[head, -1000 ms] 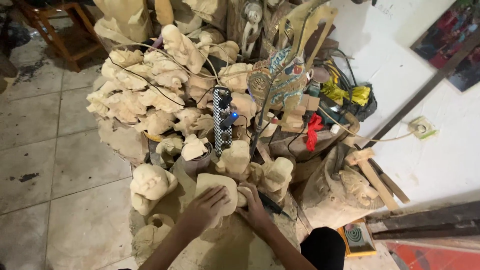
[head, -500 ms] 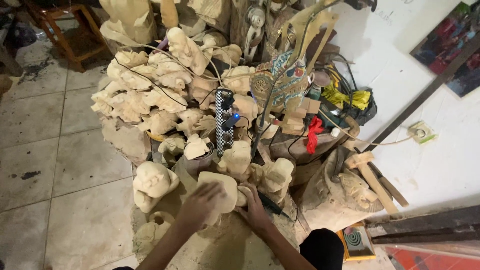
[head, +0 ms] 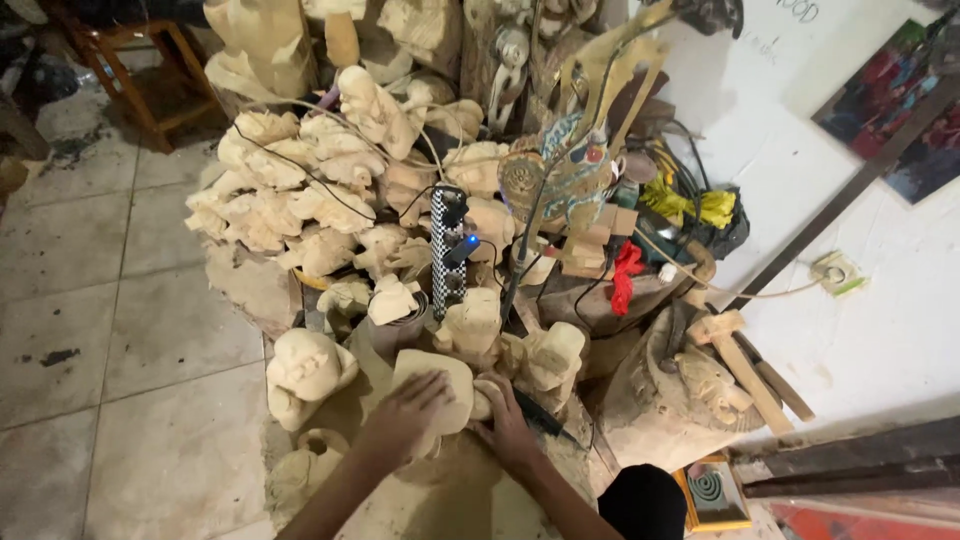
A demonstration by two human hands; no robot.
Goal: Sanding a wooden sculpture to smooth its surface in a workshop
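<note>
A pale, rounded wooden carving (head: 445, 378) lies low in the middle of the head view. My left hand (head: 405, 418) is spread over its near side and holds it down. My right hand (head: 508, 425) grips a dark slim tool (head: 538, 412) that rests against the carving's right edge. All around the carving stand several unfinished pale wooden figures (head: 305, 365). My forearms reach in from the bottom edge.
A big heap of rough wooden carvings (head: 300, 190) fills the centre. A checkered power strip (head: 447, 250) with a blue light lies among them. A wooden mallet (head: 735, 355) leans at the right by a white wall (head: 880, 300). Grey floor tiles (head: 110, 320) lie to the left.
The view has shifted slightly. My hands stay on the carving, with only small movements of the fingers.
</note>
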